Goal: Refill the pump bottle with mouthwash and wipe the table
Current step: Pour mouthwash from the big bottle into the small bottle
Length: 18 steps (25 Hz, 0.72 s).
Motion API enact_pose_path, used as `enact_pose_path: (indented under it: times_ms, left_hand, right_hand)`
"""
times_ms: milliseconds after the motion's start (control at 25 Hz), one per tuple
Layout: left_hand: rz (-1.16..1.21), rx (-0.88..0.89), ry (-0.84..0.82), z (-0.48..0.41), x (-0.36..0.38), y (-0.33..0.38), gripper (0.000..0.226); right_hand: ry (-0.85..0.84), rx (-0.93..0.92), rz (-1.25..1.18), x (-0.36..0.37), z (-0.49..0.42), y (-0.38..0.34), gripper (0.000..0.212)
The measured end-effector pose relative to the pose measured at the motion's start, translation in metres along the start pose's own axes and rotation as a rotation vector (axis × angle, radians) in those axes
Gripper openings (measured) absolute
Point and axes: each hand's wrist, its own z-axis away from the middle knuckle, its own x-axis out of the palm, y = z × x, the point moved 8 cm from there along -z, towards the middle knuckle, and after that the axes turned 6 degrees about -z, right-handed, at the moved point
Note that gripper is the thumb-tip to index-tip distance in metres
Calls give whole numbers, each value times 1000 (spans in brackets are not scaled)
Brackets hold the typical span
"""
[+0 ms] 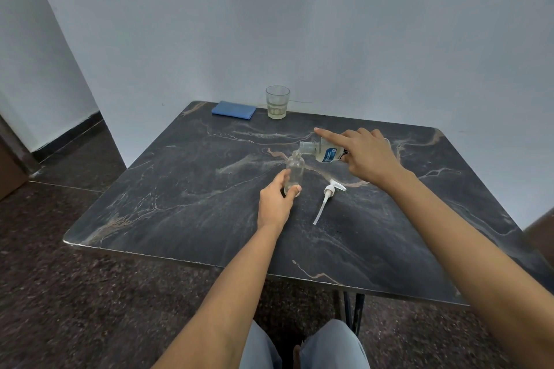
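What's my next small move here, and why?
Probably tip the mouthwash bottle a touch more with the right hand: its open mouth meets the neck of the small bottle, which looks mostly empty, and the left hand grips its base.

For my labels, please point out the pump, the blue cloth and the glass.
pump (pixel 330 189): head view, on its white collar.
blue cloth (pixel 233 110): head view, middle of its top.
glass (pixel 277 102): head view, on its front wall.

The right hand (pixel 367 156) tips the mouthwash bottle (pixel 325 154) over the upright pump bottle (pixel 295 170) gripped by the left hand (pixel 275 199).
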Motion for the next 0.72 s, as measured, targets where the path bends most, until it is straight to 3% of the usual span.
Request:
enact_pose_path:
  times_ms: [720]
  left_hand:
    - [-24, 7, 9, -1, 0, 0, 47]
  right_hand:
    - [-17, -2, 23, -4, 0, -2, 82]
